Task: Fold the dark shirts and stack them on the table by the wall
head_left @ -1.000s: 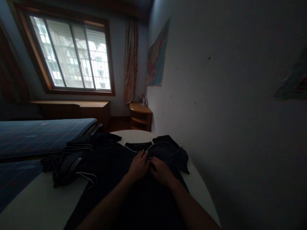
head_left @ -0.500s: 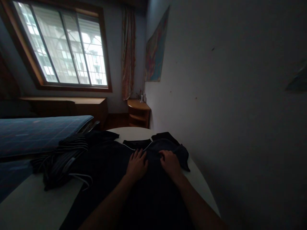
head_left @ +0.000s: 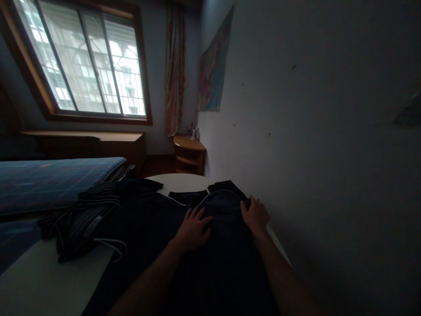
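A dark navy short-sleeved shirt [head_left: 217,245] with thin white piping at its neck lies spread on a round white table [head_left: 177,179], collar pointing away from me. My left hand [head_left: 194,229] rests on the upper chest just below the neckline, fingers spread and flat. Over at the right sleeve, my right hand [head_left: 255,216] lies on the fabric with thumb and fingers apart, bent around the sleeve's outer side. That hand and wrist hide most of the sleeve end.
A bunched dark striped garment [head_left: 88,215] lies at the table's left, beside a bed with a blue checked mattress [head_left: 49,177]. On the right the white wall [head_left: 329,175] runs close along the table. A wooden corner shelf [head_left: 190,144] and a window [head_left: 88,66] are beyond.
My right hand has moved right from the neckline across the shoulder to the sleeve. The left hand stays near the neckline, its fingers more spread. The view has shifted slightly.
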Demonstrator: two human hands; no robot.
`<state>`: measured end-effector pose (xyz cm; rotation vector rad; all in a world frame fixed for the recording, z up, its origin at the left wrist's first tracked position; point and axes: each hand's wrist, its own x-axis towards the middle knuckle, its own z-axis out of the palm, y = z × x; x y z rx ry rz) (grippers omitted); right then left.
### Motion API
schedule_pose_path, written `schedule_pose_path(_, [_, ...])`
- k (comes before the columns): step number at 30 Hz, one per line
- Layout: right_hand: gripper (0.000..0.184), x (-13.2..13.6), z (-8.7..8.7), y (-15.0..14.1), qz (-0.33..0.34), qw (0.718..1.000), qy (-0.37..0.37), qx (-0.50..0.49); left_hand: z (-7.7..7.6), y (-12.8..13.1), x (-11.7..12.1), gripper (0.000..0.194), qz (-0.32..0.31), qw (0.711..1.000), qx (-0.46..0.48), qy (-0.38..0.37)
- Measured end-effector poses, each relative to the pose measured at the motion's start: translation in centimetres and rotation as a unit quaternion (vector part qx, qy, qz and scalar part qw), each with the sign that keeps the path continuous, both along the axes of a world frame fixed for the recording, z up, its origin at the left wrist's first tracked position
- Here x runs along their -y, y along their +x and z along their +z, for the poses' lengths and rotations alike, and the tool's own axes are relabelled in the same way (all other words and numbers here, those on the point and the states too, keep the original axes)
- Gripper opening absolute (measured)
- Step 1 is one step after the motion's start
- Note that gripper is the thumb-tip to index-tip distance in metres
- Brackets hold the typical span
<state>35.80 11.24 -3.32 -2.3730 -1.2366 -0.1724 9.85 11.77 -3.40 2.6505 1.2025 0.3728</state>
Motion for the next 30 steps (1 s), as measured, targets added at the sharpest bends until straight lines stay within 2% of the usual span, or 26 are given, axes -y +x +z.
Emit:
schedule_pose_path(4, [0.052, 0.0, -0.1, 1.2, -0.002, 0.999, -0.01, -0.048, -0.3, 0.0, -0.1, 0.048, 0.0, 1.0, 0.017, 0.012])
schedule_pose_path(10, [0.046, -0.1, 0.1, 2.1, 0.001, 0.999, 0.024, -0.035, -0.6, -0.1, -0.2, 0.049, 0.002, 1.0, 0.028, 0.009])
schedule_pose_path(13, [0.035, 0.0, 0.1, 2.3, 0.007, 0.999, 0.032, -0.027, -0.3, -0.1, -0.1, 0.049, 0.003, 1.0, 0.027, 0.003])
schedule_pose_path(15, [0.029, 0.0, 0.2, 2.3, 0.013, 0.998, 0.05, -0.025, -0.1, -0.1, 0.0, 0.049, 0.004, 1.0, 0.027, -0.001])
schedule_pose_path(18, [0.027, 0.0, 0.6, 2.0, 0.032, 0.993, 0.116, -0.01, 0.0, 0.0, 0.0, 0.049, 0.005, 1.0, 0.03, -0.005])
schedule_pose_path(23, [0.029, 0.4, 1.9, 0.1, 0.158, 0.964, 0.215, 0.008, -0.4, 0.1, -0.2, 0.047, 0.002, 0.999, 0.049, 0.014])
schedule_pose_path(26, [0.028, 1.1, 2.8, -1.8, 0.253, 0.945, 0.206, 0.033, -0.7, 0.3, -0.4, 0.048, 0.004, 0.997, 0.073, 0.035])
schedule_pose_path(30, [0.025, 2.1, 3.3, -4.1, 0.374, 0.915, 0.148, 0.041, -0.8, 0.5, -0.6, 0.051, 0.011, 0.993, 0.106, 0.056])
